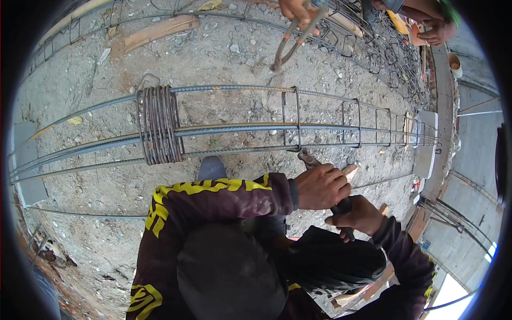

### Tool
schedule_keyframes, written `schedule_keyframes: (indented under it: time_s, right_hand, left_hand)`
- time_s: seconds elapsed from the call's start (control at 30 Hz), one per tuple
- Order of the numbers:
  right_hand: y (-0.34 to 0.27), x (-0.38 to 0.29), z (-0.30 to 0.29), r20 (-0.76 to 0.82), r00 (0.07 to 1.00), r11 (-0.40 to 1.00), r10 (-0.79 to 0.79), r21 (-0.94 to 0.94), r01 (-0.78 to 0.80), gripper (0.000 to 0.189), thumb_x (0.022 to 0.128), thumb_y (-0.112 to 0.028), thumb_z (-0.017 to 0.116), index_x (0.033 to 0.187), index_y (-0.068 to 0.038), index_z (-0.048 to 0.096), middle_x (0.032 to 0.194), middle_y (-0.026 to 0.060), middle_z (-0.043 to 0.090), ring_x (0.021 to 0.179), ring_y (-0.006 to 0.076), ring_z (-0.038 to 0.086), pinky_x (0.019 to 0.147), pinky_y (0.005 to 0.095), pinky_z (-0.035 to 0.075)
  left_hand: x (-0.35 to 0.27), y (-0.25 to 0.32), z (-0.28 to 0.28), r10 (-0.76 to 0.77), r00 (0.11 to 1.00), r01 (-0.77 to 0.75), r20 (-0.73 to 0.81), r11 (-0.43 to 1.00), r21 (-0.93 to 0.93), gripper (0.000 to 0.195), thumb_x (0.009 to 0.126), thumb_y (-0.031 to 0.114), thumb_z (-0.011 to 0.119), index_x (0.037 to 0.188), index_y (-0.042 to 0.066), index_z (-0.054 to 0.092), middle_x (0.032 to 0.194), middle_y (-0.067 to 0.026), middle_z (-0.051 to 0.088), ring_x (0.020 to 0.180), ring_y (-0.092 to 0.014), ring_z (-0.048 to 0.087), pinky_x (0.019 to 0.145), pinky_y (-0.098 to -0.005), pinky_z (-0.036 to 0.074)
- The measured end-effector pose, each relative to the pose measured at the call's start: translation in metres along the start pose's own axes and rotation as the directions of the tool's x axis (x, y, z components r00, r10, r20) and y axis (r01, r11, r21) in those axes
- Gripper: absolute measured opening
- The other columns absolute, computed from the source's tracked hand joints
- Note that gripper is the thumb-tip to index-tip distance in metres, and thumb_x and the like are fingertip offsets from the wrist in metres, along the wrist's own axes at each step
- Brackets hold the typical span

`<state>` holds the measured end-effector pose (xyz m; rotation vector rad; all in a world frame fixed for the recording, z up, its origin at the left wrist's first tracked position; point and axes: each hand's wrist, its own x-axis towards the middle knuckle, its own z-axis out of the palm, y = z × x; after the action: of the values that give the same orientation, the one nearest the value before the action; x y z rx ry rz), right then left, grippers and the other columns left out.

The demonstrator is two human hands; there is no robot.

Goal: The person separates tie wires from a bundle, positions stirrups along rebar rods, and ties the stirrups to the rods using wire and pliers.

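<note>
My left hand (322,186) is closed around the upper part of a metal hand tool (309,158), which looks like pincers. Its head meets the nearest rebar (256,149) at the lower corner of a wire stirrup (298,120). Lower right, my right hand (360,218) grips the tool's dark handle (343,206). The fingers hide much of the tool, so its jaws' state cannot be told. Long ribbed bars run across in front of me through spaced square stirrups. A tight bundle of stirrups (160,126) hangs around the bars at the left.
At the top, a co-worker's hand (298,12) holds long-handled pincers (285,54). Another person's hand (436,32) shows at upper right, by more rebar cages (376,60). Grey slabs (426,146) lie under the bars' ends. A wood plank (162,32) rests on rubble-strewn ground.
</note>
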<state>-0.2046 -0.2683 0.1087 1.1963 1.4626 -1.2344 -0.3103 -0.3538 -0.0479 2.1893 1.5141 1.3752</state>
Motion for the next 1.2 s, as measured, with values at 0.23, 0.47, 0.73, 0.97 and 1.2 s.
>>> schedule_keyframes:
  time_s: [0.23, 0.47, 0.73, 0.97, 1.2]
  right_hand:
    - [0.002, -0.008, 0.030, -0.448, 0.792, 0.649, -0.415, -0.756, -0.087, 0.034, 0.083, -0.021, 0.077, 0.101, 0.000, 0.057, 0.084, 0.0260, 0.067, 0.078, 0.0422, 0.069, 0.066, 0.0503, 0.054]
    - [0.006, 0.000, 0.011, -0.086, 0.923, 0.906, -0.375, -0.245, 0.345, 0.024, 0.084, -0.013, 0.079, 0.096, 0.004, 0.066, 0.082, 0.0165, 0.069, 0.069, 0.0285, 0.071, 0.061, 0.0386, 0.056]
    - [-0.042, -0.012, -0.025, 0.153, 0.948, 0.943, 0.279, 0.141, -0.300, 0.026, 0.085, -0.017, 0.080, 0.089, 0.002, 0.064, 0.065, 0.0111, 0.064, 0.057, 0.0225, 0.068, 0.051, 0.0354, 0.055]
    - [-0.037, -0.031, 0.031, -0.547, 0.633, 0.444, -0.548, -0.831, -0.334, 0.029, 0.082, -0.017, 0.068, 0.104, -0.003, 0.056, 0.089, 0.0132, 0.053, 0.081, 0.0330, 0.061, 0.067, 0.0447, 0.050]
    - [0.001, -0.010, 0.022, -0.566, 0.688, 0.556, -0.454, -0.784, -0.277, 0.024, 0.083, -0.019, 0.067, 0.097, -0.003, 0.055, 0.085, 0.0170, 0.060, 0.078, 0.0372, 0.066, 0.063, 0.0473, 0.052]
  left_hand:
    - [0.021, -0.001, -0.009, -0.144, 0.934, 0.174, 0.328, 0.983, -0.064, 0.027, 0.088, 0.021, 0.058, 0.107, 0.004, 0.066, 0.120, -0.0170, 0.067, 0.087, -0.025, 0.067, 0.085, -0.0404, 0.052]
    - [-0.017, 0.027, -0.042, 0.037, 0.988, -0.059, 0.150, 0.989, 0.139, 0.063, 0.098, 0.034, 0.043, 0.149, -0.002, 0.037, 0.137, -0.0235, 0.053, 0.134, -0.035, 0.049, 0.122, -0.0519, 0.026]
    - [0.027, 0.025, -0.040, -0.083, 0.977, 0.034, 0.197, 0.969, 0.243, 0.028, 0.091, 0.024, 0.056, 0.094, -0.002, 0.066, 0.083, -0.0106, 0.067, 0.084, -0.026, 0.066, 0.079, -0.0372, 0.050]
    - [0.049, 0.013, -0.037, -0.126, 0.984, 0.121, 0.128, 0.992, 0.047, 0.011, 0.081, 0.017, 0.063, 0.077, 0.008, 0.068, 0.070, -0.0018, 0.062, 0.073, -0.018, 0.065, 0.067, -0.0365, 0.043]
    - [0.029, 0.041, -0.075, 0.046, 0.884, -0.279, 0.466, 0.851, 0.445, 0.054, 0.098, 0.032, 0.047, 0.128, -0.010, 0.062, 0.130, -0.0245, 0.065, 0.131, -0.037, 0.055, 0.120, -0.0513, 0.030]
